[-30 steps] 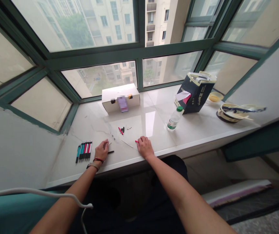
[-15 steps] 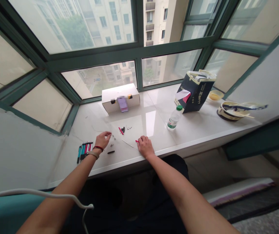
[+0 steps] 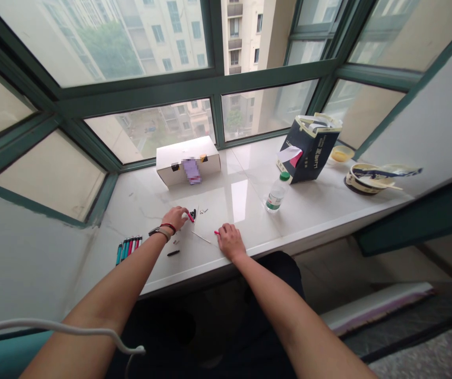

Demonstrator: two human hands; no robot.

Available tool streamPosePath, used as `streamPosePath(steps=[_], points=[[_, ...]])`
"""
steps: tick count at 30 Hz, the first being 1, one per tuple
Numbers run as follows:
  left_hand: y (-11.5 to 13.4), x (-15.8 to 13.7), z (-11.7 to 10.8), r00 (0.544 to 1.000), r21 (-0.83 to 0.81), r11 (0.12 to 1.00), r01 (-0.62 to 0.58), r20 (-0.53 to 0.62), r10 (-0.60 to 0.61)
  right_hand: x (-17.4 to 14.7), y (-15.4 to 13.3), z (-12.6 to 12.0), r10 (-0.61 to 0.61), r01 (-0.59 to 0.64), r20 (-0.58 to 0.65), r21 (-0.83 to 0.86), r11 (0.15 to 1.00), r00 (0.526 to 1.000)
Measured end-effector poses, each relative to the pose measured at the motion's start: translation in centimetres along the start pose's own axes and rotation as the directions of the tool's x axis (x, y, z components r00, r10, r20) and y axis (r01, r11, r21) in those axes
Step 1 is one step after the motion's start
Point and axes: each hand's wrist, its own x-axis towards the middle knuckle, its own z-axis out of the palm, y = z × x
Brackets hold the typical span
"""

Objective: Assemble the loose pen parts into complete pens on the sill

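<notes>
Head view — left grip [image 3: 174, 217] at red barrel [image 3: 190, 217] (closure unclear), right grip [image 3: 231, 242] holding red piece [image 3: 217, 232], lettered bag [image 3: 310, 152]

The white marbled surface [image 3: 308, 208] carries a bottle [image 3: 274, 198]; left of it, pens [image 3: 125, 247], pen parts [image 3: 173, 253] and a white box [image 3: 186, 150]; right, a dark bag [image 3: 313, 152] and a bowl [image 3: 362, 184].

Place: looks like a home, somebody's flat a good way up
Windows [image 3: 139, 88]: green-framed bay, wrapping around beyond the fingers [image 3: 226, 232]
Outside: apartment-style blocks [image 3: 157, 50] far past the fingers, ground [image 3: 149, 131] way down below
Desk [image 3: 257, 229]: marble-look ledge right under the fingers, built into the bay
Takeout: disposable-looking bowl [image 3: 360, 184] and dark carrier bag [image 3: 314, 152], off to the right of the fingers
Walls [image 3: 427, 139]: plain white on both sides of the fingers
</notes>
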Motion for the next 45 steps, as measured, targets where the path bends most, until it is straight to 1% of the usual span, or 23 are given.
streamPosePath(steps=[3, 7, 17, 23, 28, 35, 40, 45], points=[[-0.7, 0.3, 0.9, 1.000, -0.095, 0.995, 0.022, 0.017, -0.021, 0.0, 0.0, -0.1, 0.000, 0.000, 0.003, 0.004, 1.000, 1.000], [-1.1, 0.2, 1.8, 0.999, -0.136, 0.990, 0.035, 0.008, -0.034, 0.0, 0.0, -0.1, 0.002, -0.002, -0.005, 0.008, 1.000, 1.000], [-0.5, -0.3, 2.0, 1.000, -0.125, 0.992, 0.029, -0.006, -0.030, 0.0, 0.0, 0.0, 0.000, 0.000, 0.004, 0.008, 1.000, 1.000], [-0.3, 0.3, 2.2, 0.997, -0.101, 0.992, 0.079, -0.002, -0.079, 0.0, 0.0, 0.0, 0.005, -0.005, -0.002, 0.004, 1.000, 1.000], [-0.3, 0.7, 2.3, 0.998, -0.091, 0.994, 0.059, 0.005, -0.059, 0.0, -0.1, 0.0, 0.009, -0.009, -0.003, 0.001, 1.000, 1.000], [-0.4, 0.6, 2.4, 0.998, -0.089, 0.994, 0.062, 0.002, -0.062, 0.0, 0.0, 0.0, 0.005, -0.005, -0.007, 0.003, 1.000, 1.000], [-0.8, 0.5, 2.3, 0.998, -0.102, 0.993, 0.056, 0.027, -0.053, 0.0, -0.1, 0.0, 0.010, -0.010, -0.001, 0.006, 1.000, 1.000], [-1.0, 0.3, 2.1, 0.999, -0.087, 0.996, 0.013, 0.049, -0.009, 0.0, -0.1, 0.0, 0.012, -0.012, 0.000, 0.005, 1.000, 1.000]])
